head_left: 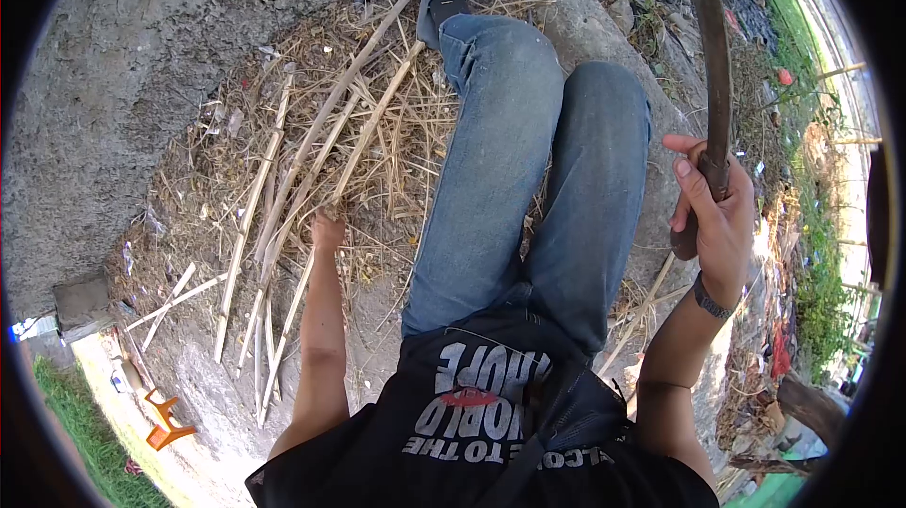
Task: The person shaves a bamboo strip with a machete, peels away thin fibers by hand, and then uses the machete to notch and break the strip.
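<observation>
My left hand (327, 230) is clenched around a long dry stalk (368, 126) lying in the straw pile (311, 112) on the ground, beside my left leg (486, 159); my right hand (714, 216) grips the handle of a long curved blade (714, 55), raised on my right. To do this well, I'd judge I should hold that 1 stalk taut and angled away from my leg—and swing only with my left hand clear of the cut.

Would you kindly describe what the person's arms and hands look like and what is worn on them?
Both arms are bare from the short black sleeves down. The right hand has no glove; a dark band, like a watch or bracelet, circles its wrist. The left hand is also ungloved, with nothing visible on its wrist. No rings can be made out.
</observation>
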A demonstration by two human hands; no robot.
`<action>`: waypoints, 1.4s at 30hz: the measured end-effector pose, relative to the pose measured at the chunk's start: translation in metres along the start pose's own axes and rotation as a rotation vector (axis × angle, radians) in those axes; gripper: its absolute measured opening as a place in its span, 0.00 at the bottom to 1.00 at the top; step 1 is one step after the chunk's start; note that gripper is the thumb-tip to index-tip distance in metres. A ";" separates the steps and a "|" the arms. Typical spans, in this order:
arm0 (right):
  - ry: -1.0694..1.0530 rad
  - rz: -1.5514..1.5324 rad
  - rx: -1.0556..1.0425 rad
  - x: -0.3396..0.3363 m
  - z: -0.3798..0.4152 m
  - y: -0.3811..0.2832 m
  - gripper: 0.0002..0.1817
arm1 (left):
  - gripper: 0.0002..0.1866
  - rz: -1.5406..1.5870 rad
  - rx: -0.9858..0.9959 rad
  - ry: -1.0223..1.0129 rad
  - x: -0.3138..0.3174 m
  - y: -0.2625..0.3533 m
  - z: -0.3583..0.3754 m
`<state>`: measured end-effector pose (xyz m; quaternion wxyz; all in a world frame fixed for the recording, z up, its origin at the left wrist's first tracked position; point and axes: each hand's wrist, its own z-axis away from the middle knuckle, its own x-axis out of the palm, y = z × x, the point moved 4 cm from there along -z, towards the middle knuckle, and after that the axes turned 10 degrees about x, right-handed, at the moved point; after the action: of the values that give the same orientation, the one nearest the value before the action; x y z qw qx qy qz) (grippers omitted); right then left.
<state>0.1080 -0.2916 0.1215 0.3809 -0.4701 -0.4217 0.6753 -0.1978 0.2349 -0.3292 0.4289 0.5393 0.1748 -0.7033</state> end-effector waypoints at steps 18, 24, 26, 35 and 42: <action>-0.068 0.092 -0.014 0.018 -0.002 -0.003 0.16 | 0.15 -0.324 0.147 1.035 -0.317 -0.033 0.021; -0.052 0.134 -0.060 0.023 0.002 0.002 0.17 | 0.14 0.347 0.470 0.559 -0.362 0.106 0.089; -0.081 0.074 -0.071 0.025 0.003 0.004 0.20 | 0.14 0.641 0.592 0.187 -0.343 0.180 0.130; -0.091 0.405 -0.278 0.037 0.000 0.008 0.25 | 0.16 0.763 0.658 -0.351 -0.233 0.281 0.191; -0.135 0.709 -0.473 0.075 -0.002 -0.001 0.30 | 0.19 1.002 0.626 -0.490 -0.234 0.292 0.203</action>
<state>0.0897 -0.2226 0.0985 -0.0214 -0.6150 -0.4015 0.6783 -0.0782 0.0214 0.0191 0.5554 0.4789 -0.4154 -0.5382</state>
